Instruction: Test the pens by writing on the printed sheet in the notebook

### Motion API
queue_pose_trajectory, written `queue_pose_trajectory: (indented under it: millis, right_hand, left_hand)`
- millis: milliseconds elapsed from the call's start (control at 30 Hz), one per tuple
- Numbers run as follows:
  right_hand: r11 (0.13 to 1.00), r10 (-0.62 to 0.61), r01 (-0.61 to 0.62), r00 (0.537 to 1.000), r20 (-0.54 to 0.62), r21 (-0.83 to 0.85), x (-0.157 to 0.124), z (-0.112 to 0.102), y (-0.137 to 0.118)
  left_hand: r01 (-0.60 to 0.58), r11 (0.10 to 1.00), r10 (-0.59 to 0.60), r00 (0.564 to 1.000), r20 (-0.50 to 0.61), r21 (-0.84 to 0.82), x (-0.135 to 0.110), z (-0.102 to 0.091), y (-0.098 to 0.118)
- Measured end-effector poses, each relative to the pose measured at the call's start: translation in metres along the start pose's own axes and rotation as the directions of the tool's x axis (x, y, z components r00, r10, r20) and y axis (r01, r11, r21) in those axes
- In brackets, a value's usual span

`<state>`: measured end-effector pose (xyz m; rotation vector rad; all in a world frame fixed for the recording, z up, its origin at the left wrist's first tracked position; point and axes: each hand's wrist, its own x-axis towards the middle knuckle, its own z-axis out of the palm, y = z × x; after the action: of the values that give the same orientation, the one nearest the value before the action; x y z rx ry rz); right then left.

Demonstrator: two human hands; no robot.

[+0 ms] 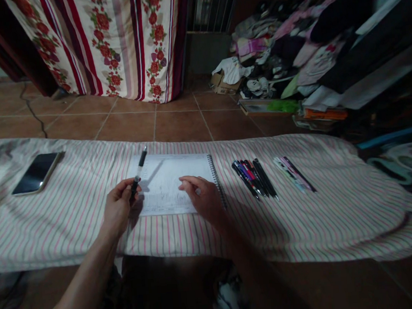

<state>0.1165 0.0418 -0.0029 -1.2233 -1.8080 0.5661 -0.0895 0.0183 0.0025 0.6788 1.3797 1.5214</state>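
Note:
My left hand is closed around the lower part of a pen with a clear barrel and dark grip, held tilted above the notebook's left edge. An open spiral notebook lies under both hands, with faint writing on its white page. My right hand rests over the page's right side near the spiral, fingers curled in together with nothing visible in them. To its right lies a group of several pens, dark, purple and red. Farther right is a smaller group of pale and dark pens.
A striped cloth covers the low surface. A smartphone lies at its left end. Beyond are a tiled floor, a floral curtain and a heap of clothes. A teal-handled object stands beyond the right end.

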Motion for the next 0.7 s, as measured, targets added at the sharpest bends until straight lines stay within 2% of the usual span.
queue_pose_trajectory:
  millis: [133,267,433,567,700]
  right_hand:
    - [0.965,0.147,-0.155,0.988,0.055,0.212,0.001,0.001,-0.004]
    - [0.906,0.225,-0.245,0.970,0.097,0.344,0.004,0.002,-0.004]
    - [0.877,0.279,-0.257,0.960,0.004,0.407,0.007,-0.002,-0.001]
    - [0.839,0.362,-0.314,0.932,-0.025,0.444,0.004,-0.007,-0.002]
    - [0.653,0.505,-0.390,0.863,0.010,0.650,0.003,-0.005,-0.003]
  left_hand:
    - [0.068,0.998,-0.068,0.990,0.126,0.005,-0.010,0.022,-0.008]
    - [0.110,0.993,-0.116,0.964,0.240,0.036,-0.023,0.043,-0.014]
    - [0.113,0.987,-0.144,0.933,0.330,0.110,-0.039,0.060,-0.018]
    - [0.138,0.990,-0.143,0.937,0.318,0.039,-0.041,0.064,-0.014]
    - [0.204,0.953,-0.146,0.956,0.253,-0.223,-0.036,0.067,-0.003]
